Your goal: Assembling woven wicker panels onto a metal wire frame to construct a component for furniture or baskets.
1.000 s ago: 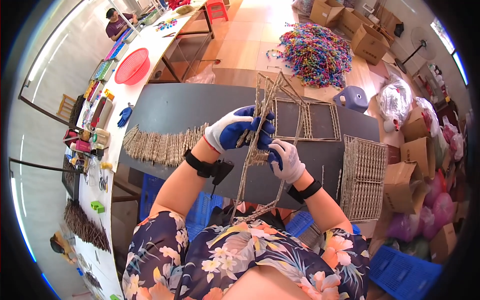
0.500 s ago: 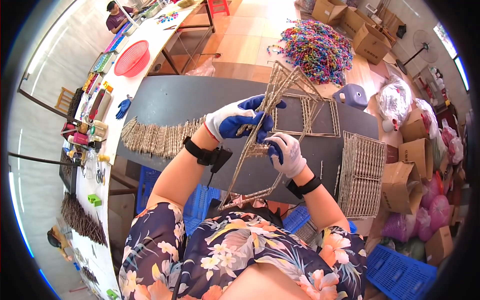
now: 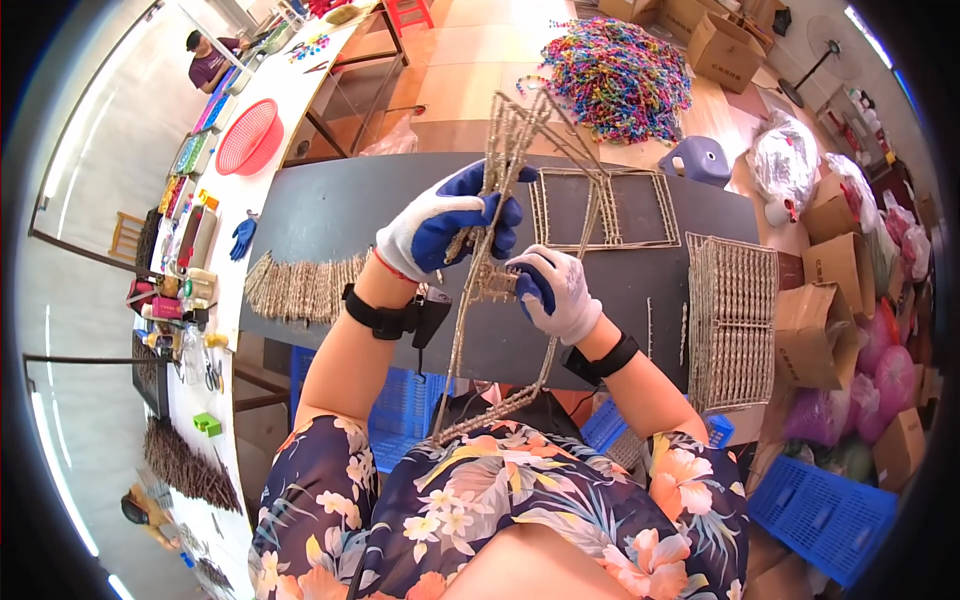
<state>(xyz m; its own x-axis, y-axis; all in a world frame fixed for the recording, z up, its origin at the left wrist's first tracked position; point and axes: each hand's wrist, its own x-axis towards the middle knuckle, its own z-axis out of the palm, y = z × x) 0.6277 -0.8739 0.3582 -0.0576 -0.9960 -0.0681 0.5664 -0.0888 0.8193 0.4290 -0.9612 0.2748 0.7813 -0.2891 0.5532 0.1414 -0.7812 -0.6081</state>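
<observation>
In white gloves with blue palms, both my hands are at a rectangular frame (image 3: pixel 463 330) of thin, knobbly beige rods, held tilted above the dark grey table. My left hand (image 3: pixel 450 215) wraps round several rods at the frame's upper part. Lower and to the right, my right hand (image 3: pixel 557 292) is closed at a short bundle of rods (image 3: pixel 492 284) near the frame's middle; its fingertips are partly hidden. Behind lies a flat two-part frame (image 3: pixel 640 208) of like rods. A row of loose rods (image 3: pixel 310 288) is to the left, a stack of frames (image 3: pixel 732 325) to the right.
Blue crates (image 3: pixel 822 518) stand at right and under the dark table (image 3: pixel 350 190). A white side table along the left bears a red basket (image 3: pixel 248 138) and a blue glove (image 3: pixel 243 236). Beyond are a colourful bead heap (image 3: pixel 618 80), cardboard boxes (image 3: pixel 725 55) and a seated person (image 3: pixel 208 65).
Both hands and the frame have shifted slightly left in the view, and the frame's upper end stands more upright. The grip of each hand looks the same. The whole view has shifted a little.
</observation>
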